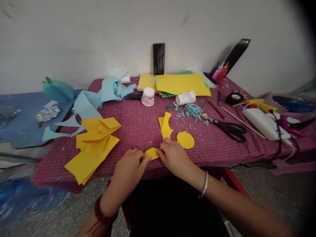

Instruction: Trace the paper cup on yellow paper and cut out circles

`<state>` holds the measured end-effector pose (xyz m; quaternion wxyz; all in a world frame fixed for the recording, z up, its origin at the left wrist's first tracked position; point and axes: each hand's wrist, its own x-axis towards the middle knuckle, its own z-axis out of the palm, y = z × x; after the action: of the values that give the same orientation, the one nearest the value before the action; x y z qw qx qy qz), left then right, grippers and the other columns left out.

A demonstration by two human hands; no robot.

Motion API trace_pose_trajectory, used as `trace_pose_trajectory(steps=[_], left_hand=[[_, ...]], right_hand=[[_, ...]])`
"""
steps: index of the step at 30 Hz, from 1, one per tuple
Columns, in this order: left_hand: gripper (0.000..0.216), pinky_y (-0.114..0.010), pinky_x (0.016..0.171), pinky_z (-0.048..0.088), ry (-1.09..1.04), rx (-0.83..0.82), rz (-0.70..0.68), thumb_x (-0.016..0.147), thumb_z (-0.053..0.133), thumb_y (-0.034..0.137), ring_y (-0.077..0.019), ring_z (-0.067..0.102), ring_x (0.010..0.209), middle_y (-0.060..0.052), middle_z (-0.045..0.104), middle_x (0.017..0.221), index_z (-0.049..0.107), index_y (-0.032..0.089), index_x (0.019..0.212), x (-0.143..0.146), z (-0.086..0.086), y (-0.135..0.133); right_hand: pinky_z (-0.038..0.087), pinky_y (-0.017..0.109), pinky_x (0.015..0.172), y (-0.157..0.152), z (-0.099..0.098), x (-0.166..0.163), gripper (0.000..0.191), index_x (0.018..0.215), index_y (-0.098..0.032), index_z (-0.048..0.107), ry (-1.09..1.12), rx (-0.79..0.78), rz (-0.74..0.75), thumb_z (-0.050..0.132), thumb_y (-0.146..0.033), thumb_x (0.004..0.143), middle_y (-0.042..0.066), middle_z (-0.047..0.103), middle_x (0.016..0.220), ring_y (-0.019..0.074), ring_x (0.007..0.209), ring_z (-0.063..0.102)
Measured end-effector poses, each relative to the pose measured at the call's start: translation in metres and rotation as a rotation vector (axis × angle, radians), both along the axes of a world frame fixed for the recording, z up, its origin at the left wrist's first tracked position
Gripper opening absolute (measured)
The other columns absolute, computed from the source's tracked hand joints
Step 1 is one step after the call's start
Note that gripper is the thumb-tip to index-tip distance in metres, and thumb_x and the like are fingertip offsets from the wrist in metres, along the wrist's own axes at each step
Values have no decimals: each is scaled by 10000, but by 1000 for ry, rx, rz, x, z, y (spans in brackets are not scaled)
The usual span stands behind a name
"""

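Note:
Near the front edge of the table, a small yellow paper piece (151, 153) with a rounded top edge is pinched between both hands. My left hand (132, 164) grips its left end with thumb and fingers. On the right end, the thumb and fingers of my right hand (174, 153) are closed. A flat yellow paper circle (185, 140) lies just right of my right hand. Behind that hand rests a curved yellow paper offcut (166, 125). Whether the held piece is folded, I cannot tell.
Yellow paper scraps (96, 148) and light blue offcuts (86, 103) lie left. Behind stand a paper cup (148, 96), a tipped cup (186, 98), yellow sheets (182, 84) and a phone (159, 59). Rightward are blue shreds (194, 110), black-handled scissors (228, 128), a stick (243, 122) and a power strip (264, 123).

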<state>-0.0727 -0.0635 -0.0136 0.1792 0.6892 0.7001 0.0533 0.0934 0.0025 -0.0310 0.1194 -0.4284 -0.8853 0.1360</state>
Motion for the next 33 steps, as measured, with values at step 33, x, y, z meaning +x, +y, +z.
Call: trace_pose_trajectory(steps=[33], left_hand=[[228,-322,692,366,-96,97,146,886,513,225,-201,525,774,-42,585,758,544,180,664,6,-9,-7]], right_hand=[[367,254,670,6,6,15,99,763,-142,634,80,-120,103,638,-164,860,11,580,793,128,721,531]])
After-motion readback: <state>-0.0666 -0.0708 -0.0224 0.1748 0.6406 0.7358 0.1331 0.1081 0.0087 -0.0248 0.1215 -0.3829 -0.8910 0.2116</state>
